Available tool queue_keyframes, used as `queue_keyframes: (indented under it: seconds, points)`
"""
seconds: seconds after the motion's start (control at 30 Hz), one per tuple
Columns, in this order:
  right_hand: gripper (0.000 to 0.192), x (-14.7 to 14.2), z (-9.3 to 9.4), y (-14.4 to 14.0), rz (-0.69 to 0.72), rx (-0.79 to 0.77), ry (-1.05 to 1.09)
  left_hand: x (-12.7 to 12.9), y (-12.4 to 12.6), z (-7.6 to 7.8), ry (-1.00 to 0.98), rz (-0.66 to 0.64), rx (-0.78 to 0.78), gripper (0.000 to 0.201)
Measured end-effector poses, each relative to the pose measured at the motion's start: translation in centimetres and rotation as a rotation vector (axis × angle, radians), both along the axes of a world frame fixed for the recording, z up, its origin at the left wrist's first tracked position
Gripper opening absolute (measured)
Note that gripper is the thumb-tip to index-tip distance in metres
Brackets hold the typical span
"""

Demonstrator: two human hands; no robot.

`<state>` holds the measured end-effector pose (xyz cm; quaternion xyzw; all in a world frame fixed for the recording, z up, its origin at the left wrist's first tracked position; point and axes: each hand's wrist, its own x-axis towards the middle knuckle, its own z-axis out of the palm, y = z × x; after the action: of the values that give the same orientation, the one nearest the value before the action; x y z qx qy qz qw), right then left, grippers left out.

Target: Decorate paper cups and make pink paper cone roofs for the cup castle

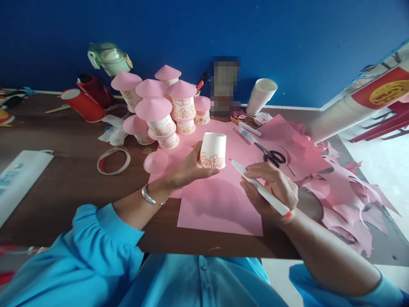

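My left hand [188, 170] holds an upside-down white paper cup [213, 150] with orange flowers drawn along its rim, lifted just above a pink paper sheet [220, 204]. My right hand [271, 187] grips a white marker [259, 188], its tip pointing toward the cup a short way to the right of it. Behind the cup stands a cluster of several decorated cups with pink cone lids [159, 111]. A loose pink cone [155, 162] lies on the table to the left of my left hand.
Scissors [271, 155] and a glue tube [246, 134] lie on the pink paper. A stack of white cups [261, 96] stands by the blue wall. Pink scraps [348, 196] pile up at right. A tape roll [113, 160] and red tubes [83, 104] are at left.
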<state>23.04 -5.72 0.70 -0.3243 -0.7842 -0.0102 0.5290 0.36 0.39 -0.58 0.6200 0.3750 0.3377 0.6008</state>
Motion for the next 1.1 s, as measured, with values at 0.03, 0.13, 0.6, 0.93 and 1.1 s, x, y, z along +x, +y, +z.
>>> queue_keyframes:
  seconds: [0.03, 0.13, 0.6, 0.93, 1.1]
  points:
    - [0.022, 0.0, 0.0, 0.0, -0.002, -0.006, -0.002, 0.0, 0.0, 0.1, 0.007, -0.002, 0.0, 0.067]
    - [0.02, -0.1, 0.0, -0.1, -0.013, -0.002, -0.023, 0.0, 0.0, 0.3, 0.029, -0.001, -0.002, 0.068]
    - [0.032, 0.4, -0.1, 0.1, -0.069, 0.025, -0.168, 0.2, 0.2, -1.1, 0.086, 0.029, 0.169, 0.071]
    - [0.085, 0.2, -3.5, 2.2, -0.204, -0.31, -0.247, 1.0, 0.2, -3.9, 0.217, 0.105, 0.427, 0.109]
    - [0.082, 0.8, -4.4, 3.0, -0.16, -0.364, -0.191, 0.5, 0.7, -3.3, 0.08, -0.003, 0.416, 0.115]
